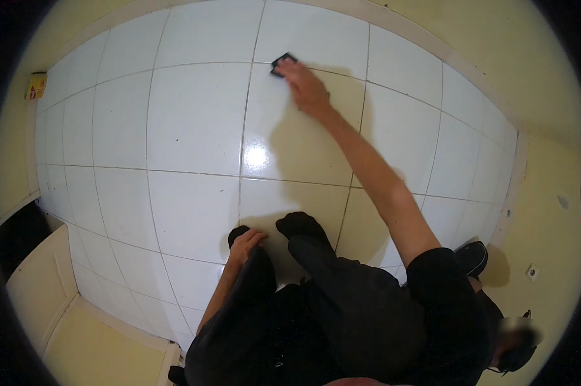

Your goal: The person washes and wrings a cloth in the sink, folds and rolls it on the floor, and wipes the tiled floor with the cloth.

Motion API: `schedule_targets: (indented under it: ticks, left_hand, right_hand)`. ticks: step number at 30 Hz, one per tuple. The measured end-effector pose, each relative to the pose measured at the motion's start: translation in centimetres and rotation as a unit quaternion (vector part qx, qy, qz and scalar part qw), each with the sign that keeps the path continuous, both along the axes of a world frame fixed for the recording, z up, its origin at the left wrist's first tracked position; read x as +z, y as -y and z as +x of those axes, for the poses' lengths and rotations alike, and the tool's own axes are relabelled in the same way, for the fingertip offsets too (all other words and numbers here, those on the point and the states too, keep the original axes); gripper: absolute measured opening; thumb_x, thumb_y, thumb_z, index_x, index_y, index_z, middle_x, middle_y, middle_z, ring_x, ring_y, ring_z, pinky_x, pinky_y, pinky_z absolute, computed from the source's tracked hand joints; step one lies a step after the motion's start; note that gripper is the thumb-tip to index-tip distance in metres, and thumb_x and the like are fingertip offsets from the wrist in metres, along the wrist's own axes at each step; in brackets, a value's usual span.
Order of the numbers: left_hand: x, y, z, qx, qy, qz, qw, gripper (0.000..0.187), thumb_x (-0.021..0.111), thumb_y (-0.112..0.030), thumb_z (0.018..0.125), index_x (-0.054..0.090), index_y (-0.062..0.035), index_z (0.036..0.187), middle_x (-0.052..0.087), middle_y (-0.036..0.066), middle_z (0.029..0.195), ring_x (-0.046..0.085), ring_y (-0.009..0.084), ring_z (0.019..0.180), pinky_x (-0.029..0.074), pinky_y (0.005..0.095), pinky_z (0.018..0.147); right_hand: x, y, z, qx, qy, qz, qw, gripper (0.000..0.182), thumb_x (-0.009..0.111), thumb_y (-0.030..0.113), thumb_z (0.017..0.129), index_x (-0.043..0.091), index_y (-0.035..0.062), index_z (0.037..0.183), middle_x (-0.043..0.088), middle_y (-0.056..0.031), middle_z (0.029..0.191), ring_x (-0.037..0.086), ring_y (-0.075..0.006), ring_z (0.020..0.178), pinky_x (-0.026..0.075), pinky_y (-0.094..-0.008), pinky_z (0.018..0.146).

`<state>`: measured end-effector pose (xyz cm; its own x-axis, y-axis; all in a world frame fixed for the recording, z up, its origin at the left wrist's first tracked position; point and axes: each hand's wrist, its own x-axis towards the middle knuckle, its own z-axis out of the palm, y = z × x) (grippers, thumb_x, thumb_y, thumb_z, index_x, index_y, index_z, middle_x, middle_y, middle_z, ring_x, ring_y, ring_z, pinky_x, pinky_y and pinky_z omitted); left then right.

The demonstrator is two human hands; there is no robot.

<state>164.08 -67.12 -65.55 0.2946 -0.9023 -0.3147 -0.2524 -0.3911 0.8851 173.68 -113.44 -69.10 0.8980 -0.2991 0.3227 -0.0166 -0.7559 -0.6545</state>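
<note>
On the white tile floor [197,116], my right arm is stretched far out. My right hand [306,87] is over a small black flat object [282,62], its fingers on the near side of it. What the object is cannot be made out. My left hand [246,244] rests on my dark trouser leg [258,273] beside my black-covered left foot [237,233]. Its fingers lie extended over the leg, with no held thing visible. My other foot [300,225] stands on the tiles to the right.
Pale yellow walls [547,186] surround the floor. A small yellow box [36,85] is at the far left. A cream panel [39,276] stands at lower left. At lower right are a dark shoe [473,258] and a person's head with glasses [518,354].
</note>
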Motion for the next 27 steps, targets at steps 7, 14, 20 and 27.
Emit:
schedule_targets:
  ticks: [7, 14, 20, 27]
  left_hand:
    - [-0.1, 0.2, -0.3, 0.010, 0.018, -0.038, 0.999, 0.031, 0.064, -0.015, 0.085, 0.067, -0.0029, 0.113, 0.065, 0.015, 0.102, 0.067, 0.0354, 0.094, 0.054, 0.0401, 0.079]
    - [0.2, 0.3, -0.3, 0.020, 0.026, -0.030, 0.999, 0.031, 0.064, -0.016, 0.084, 0.067, -0.0034, 0.113, 0.064, 0.015, 0.101, 0.067, 0.0341, 0.092, 0.054, 0.0407, 0.078]
    - [-0.3, 0.0, -0.3, 0.021, 0.012, -0.028, 0.999, 0.032, 0.063, -0.021, 0.086, 0.067, -0.0044, 0.112, 0.065, 0.015, 0.104, 0.067, 0.0363, 0.095, 0.054, 0.0416, 0.079]
    - [1.0, 0.8, 0.0, 0.012, 0.004, -0.025, 1.000, 0.031, 0.062, -0.024, 0.087, 0.066, -0.0041, 0.111, 0.065, 0.016, 0.104, 0.067, 0.0376, 0.096, 0.054, 0.0433, 0.079]
  right_hand:
    - [1.1, -10.4, -5.0, 0.062, -0.013, 0.113, 0.992, 0.032, 0.053, 0.003, 0.101, 0.064, 0.0057, 0.131, 0.066, -0.0124, 0.136, 0.056, -0.0330, 0.134, 0.038, -0.0457, 0.120]
    - [5.0, -10.9, -10.9, -0.056, -0.056, 0.390, 0.918, 0.032, 0.051, 0.004, 0.104, 0.063, 0.0062, 0.134, 0.069, -0.0119, 0.131, 0.062, -0.0213, 0.124, 0.044, -0.0334, 0.109]
    - [5.4, -8.5, -19.4, -0.298, 0.031, 0.295, 0.907, 0.036, 0.044, 0.006, 0.108, 0.057, -0.0024, 0.140, 0.064, -0.0147, 0.138, 0.059, -0.0220, 0.127, 0.040, -0.0332, 0.111]
    - [1.6, -6.3, -21.2, -0.399, 0.042, 0.057, 0.914, 0.037, 0.044, 0.006, 0.108, 0.055, -0.0046, 0.142, 0.063, -0.0185, 0.140, 0.056, -0.0303, 0.133, 0.032, -0.0397, 0.121]
